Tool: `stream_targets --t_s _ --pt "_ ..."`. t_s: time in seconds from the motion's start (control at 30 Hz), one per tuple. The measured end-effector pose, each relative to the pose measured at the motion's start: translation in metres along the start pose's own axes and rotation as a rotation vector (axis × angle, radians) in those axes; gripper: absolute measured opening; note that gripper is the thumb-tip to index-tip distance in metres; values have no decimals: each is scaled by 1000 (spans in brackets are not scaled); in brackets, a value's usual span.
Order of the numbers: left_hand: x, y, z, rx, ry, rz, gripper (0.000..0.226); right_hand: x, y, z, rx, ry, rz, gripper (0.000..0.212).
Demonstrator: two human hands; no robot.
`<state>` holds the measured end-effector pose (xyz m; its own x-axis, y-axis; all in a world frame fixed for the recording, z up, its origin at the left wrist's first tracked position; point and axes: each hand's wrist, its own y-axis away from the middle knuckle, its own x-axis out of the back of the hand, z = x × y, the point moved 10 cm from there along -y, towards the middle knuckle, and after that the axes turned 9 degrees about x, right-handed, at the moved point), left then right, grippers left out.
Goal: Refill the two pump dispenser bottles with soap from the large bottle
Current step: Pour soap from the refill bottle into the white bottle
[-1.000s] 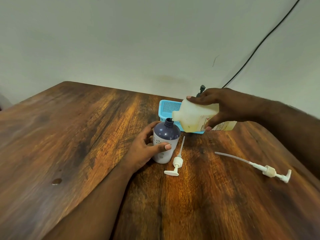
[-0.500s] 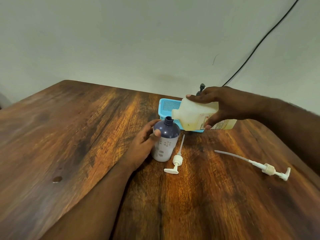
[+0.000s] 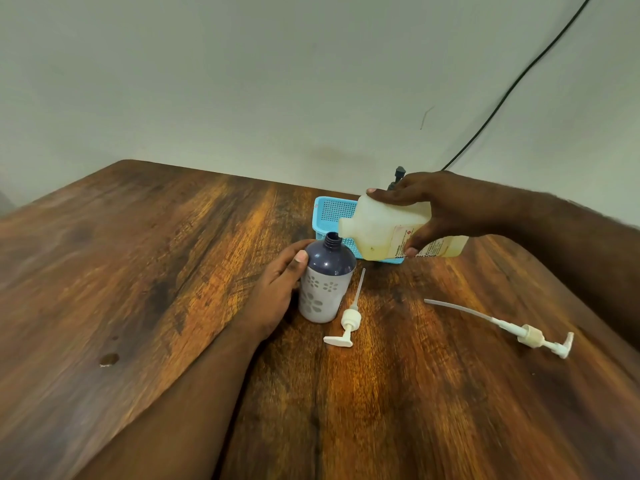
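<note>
A purple-and-white dispenser bottle (image 3: 323,282) with flower print stands uncapped on the wooden table (image 3: 138,271), tilted slightly to the right. My left hand (image 3: 277,289) grips its left side. My right hand (image 3: 446,206) holds the large translucent soap bottle (image 3: 377,230) on its side, spout pointing left just above and to the right of the open neck. Yellowish soap sits low in it. A small white pump (image 3: 348,323) lies beside the dispenser. A longer white pump (image 3: 519,332) lies to the right.
A light blue mesh basket (image 3: 330,213) stands behind the bottles near the wall. A dark pump top (image 3: 398,176) pokes up behind my right hand. A black cable (image 3: 519,77) runs up the wall. A small wet spot (image 3: 109,358) marks the table's left part.
My left hand shifted from wrapping the dispenser's front to holding its left side, and the dispenser leaned right. The large bottle's spout came closer to the open neck.
</note>
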<state>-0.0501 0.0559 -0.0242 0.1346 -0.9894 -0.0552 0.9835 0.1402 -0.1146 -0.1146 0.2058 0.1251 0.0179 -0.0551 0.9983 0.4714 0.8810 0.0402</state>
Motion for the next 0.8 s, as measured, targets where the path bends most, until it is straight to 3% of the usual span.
stream_targets --t_s 0.8 --pt "4 4 5 -5 20 16 40 2 -2 2 12 53 -12 93"
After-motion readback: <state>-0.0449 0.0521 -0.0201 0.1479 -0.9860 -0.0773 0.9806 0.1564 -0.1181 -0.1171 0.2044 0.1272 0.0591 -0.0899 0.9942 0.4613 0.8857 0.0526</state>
